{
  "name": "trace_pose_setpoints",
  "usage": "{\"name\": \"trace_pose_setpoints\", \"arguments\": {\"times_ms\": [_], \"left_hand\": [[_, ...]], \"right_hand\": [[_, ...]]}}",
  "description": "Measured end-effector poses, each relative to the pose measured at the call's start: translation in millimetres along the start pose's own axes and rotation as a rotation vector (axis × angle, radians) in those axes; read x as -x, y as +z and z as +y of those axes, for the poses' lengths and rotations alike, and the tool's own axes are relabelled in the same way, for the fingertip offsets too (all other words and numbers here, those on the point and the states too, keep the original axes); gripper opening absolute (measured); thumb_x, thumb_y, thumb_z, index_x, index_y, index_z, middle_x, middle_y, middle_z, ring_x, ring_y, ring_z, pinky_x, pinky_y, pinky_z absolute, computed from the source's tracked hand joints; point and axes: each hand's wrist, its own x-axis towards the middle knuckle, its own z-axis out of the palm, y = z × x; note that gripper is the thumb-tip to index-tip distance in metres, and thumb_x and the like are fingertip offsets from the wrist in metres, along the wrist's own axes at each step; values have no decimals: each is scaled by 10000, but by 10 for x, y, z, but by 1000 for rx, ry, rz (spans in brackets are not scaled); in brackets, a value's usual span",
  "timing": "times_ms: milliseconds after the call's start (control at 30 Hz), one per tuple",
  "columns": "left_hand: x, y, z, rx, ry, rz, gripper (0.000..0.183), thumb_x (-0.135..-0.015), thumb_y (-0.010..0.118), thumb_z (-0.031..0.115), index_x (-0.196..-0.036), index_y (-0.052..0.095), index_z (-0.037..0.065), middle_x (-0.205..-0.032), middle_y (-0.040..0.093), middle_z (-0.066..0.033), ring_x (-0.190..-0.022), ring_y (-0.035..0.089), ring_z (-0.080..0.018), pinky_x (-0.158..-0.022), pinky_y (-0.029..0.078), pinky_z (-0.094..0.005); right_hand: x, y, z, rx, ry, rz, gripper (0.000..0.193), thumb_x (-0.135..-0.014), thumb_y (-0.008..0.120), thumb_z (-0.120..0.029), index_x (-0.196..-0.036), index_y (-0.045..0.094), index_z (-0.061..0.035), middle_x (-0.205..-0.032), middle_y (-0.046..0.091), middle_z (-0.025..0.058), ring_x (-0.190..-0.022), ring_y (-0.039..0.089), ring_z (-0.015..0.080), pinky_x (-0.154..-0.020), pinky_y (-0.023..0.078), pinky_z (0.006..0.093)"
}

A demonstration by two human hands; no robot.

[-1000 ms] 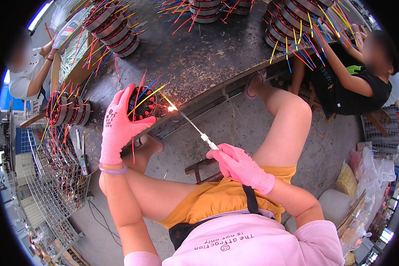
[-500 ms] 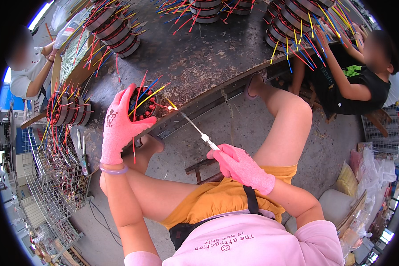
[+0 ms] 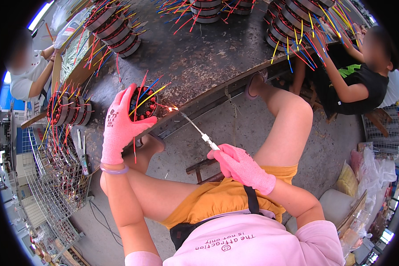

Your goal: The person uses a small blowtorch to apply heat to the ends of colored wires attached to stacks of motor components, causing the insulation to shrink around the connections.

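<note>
My left hand, in a pink glove, is wrapped round one side of a motor stator at the table's edge, thumb low and fingers high. Red, blue and yellow wires stick out of the stator. My right hand, also gloved in pink, grips a slim torch with a thin metal nozzle and a white fitting; its handle is mostly hidden in the fist. A small orange flame glows at the nozzle's tip, against a wire end on the stator's right side.
Stacks of wired stators stand on the dark worn table, one stack at the far left, another at the far right. A shorter row lies left of my hand. A wire rack stands lower left. Two people sit at either side.
The pale glow at the nozzle's tip has turned into a brighter orange flame. Both my hands, the torch and the stator have hardly moved.
</note>
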Motion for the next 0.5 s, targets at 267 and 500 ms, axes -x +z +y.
{"name": "trace_pose_setpoints", "arguments": {"times_ms": [267,500], "left_hand": [[-3,0,4,-11,-5,-4,925,-618,873,257,-1414,465,21,-1321,552,-181,-1179,577,-360,-999,466,-405],[0,-19,-74,59,45,-33,916,-611,861,200,-1409,462,-6,-1345,544,-190,-1214,556,-361,-1032,445,-400]], "right_hand": [[4,-5,19,-8,-23,12,353,-1004,498,-359,-1081,638,-45,-587,475,1,-464,375,69,-459,290,249],[18,-11,-1,15,-8,19,360,-1002,498,-365,-1080,641,-44,-585,477,1,-470,378,71,-473,298,247]]}}
